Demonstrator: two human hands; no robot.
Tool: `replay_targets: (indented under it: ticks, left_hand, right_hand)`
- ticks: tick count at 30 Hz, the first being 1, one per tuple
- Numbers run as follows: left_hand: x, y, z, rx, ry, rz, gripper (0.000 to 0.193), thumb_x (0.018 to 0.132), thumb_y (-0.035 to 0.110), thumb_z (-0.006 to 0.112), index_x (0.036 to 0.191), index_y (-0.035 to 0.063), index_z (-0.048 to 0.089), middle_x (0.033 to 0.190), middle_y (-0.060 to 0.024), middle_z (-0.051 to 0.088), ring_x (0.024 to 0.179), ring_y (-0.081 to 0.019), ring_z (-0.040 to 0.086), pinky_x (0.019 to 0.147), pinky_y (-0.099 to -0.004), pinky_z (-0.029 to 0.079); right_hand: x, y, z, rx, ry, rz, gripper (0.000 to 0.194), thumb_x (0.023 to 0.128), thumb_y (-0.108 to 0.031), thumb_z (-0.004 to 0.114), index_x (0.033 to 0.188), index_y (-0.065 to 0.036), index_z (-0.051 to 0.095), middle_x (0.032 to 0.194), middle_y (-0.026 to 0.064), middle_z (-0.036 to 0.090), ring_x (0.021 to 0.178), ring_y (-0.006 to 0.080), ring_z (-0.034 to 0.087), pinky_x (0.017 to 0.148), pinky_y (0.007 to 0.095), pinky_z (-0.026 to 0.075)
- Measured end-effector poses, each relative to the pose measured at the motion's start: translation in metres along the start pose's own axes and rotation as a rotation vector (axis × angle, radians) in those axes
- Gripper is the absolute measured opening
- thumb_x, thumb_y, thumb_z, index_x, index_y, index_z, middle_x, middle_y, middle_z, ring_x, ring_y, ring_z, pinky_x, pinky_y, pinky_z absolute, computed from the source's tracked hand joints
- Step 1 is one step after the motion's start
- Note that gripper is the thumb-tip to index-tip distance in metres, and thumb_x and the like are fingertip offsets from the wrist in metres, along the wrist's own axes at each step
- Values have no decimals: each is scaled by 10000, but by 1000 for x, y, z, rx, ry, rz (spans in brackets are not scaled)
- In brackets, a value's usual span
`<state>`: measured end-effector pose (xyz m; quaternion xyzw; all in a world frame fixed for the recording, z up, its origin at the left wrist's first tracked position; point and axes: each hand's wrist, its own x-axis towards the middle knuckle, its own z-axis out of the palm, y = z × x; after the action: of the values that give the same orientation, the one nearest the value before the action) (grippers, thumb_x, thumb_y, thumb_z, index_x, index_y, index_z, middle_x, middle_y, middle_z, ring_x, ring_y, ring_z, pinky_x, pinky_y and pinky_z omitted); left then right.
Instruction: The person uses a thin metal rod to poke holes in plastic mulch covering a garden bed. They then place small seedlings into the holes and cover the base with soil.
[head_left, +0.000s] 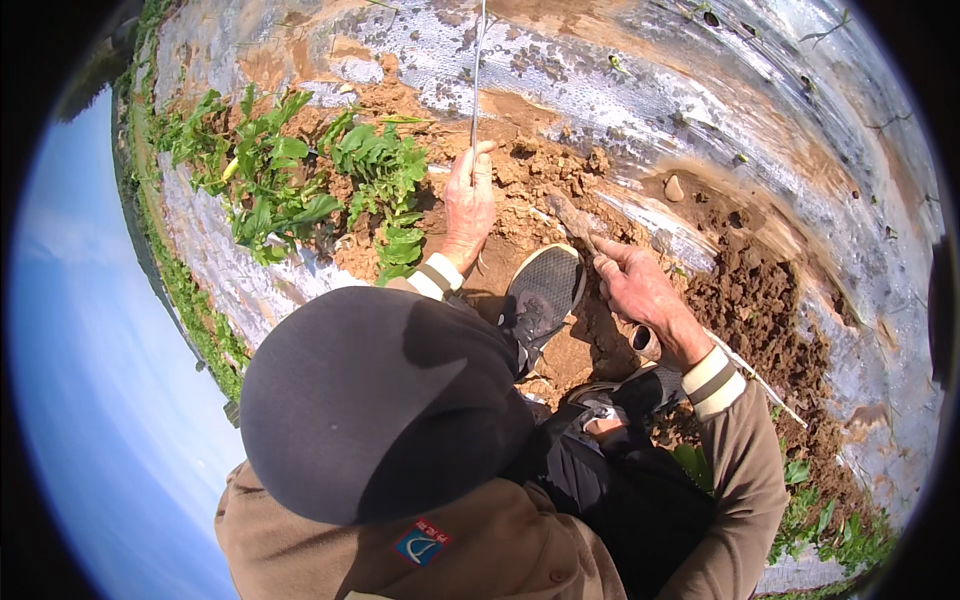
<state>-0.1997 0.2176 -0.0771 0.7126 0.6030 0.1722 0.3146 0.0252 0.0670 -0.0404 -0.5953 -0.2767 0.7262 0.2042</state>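
My left hand (471, 201) pinches a thin grey cord or rod (478, 75) between thumb and fingers. The line runs straight up to the picture's top edge, and which of the two it is I cannot tell. In my right hand (637, 285) is a soil-caked metal hand trowel (571, 217), its blade resting at the loose brown soil (525, 169). A hollow, tube-like handle end (645, 341) shows below the palm. Under the right wrist passes a thin white cord or stick (757, 382). Between the hands a dark mesh shoe (547, 289) stands on bare earth.
Silvery plastic mulch film (637, 97) covers the ground ahead and to the right, with small planting holes. Leafy green plants (277, 165) grow beside the left hand. A pale stone (673, 188) lies beyond the trowel. Dark clods (757, 307) are heaped right of the right hand.
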Motion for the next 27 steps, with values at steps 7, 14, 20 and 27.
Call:
replay_targets:
  ticks: [7,14,20,27]
  left_hand:
    - [0,-16,11,68,-23,106,363,1065,308,451,1272,61,618,1033,-111,658,890,-205,598,822,-337,475]
    - [-1,-11,17,80,-58,13,345,1056,271,468,1273,45,613,1085,-143,674,989,-249,638,881,-351,485]
    - [-2,-5,8,71,-53,55,317,1056,233,461,1237,20,611,1158,-166,637,1074,-295,604,946,-366,457]
    - [-7,15,14,80,-64,77,310,1054,215,447,1230,22,615,1194,-162,621,1140,-312,581,991,-375,437]
  right_hand:
    - [5,-2,26,-131,218,-134,323,938,-100,540,1215,41,629,1075,320,651,1058,457,622,924,475,499]
    - [20,25,38,-69,258,-292,354,950,-101,530,1268,39,602,1007,291,685,982,400,670,864,449,510]
    - [31,7,35,46,131,-159,381,948,-138,546,1292,15,606,1114,285,673,1054,380,658,921,405,511]
    - [49,-17,51,-127,214,-147,404,935,-159,532,1324,-93,618,1092,313,659,1057,441,645,936,469,504]
